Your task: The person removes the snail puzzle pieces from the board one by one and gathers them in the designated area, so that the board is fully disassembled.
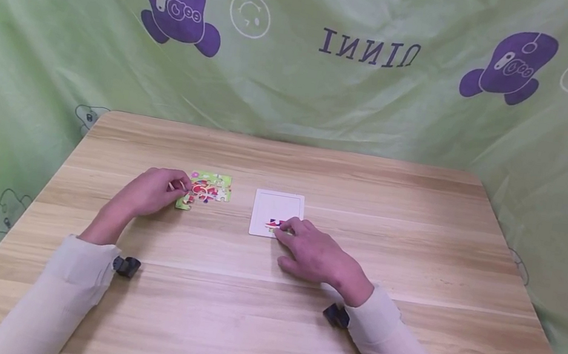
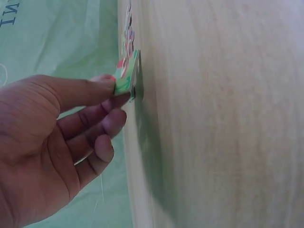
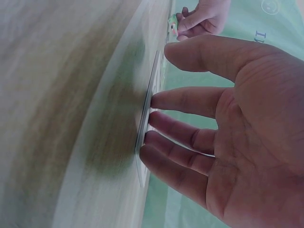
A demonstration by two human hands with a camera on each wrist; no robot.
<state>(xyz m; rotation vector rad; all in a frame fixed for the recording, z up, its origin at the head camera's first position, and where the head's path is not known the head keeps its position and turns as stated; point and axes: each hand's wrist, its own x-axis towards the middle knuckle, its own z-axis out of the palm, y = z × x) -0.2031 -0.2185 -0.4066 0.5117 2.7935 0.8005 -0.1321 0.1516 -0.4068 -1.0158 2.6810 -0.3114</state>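
Note:
My left hand [image 1: 152, 191] pinches a green and red jigsaw piece [image 2: 127, 73] between thumb and index finger. The other fingers are loosely bent. Right beside it lies a group of partly joined jigsaw pieces [image 1: 210, 190], green with red and white parts. A white square puzzle tray [image 1: 268, 205] sits to the right of the group, with a few colourful pieces [image 1: 273, 223] along its lower edge. My right hand [image 1: 319, 252] reaches over the tray's lower right corner. Its extended fingertips [image 3: 159, 100] touch the tray, and its thumb stands apart; the hand partly covers the pieces there.
Both hands work over a light wood-grain table [image 1: 230, 316]. A green printed cloth [image 1: 275, 90] hangs behind and at the sides. Small black wrist devices [image 1: 127, 267] sit at both sleeve cuffs.

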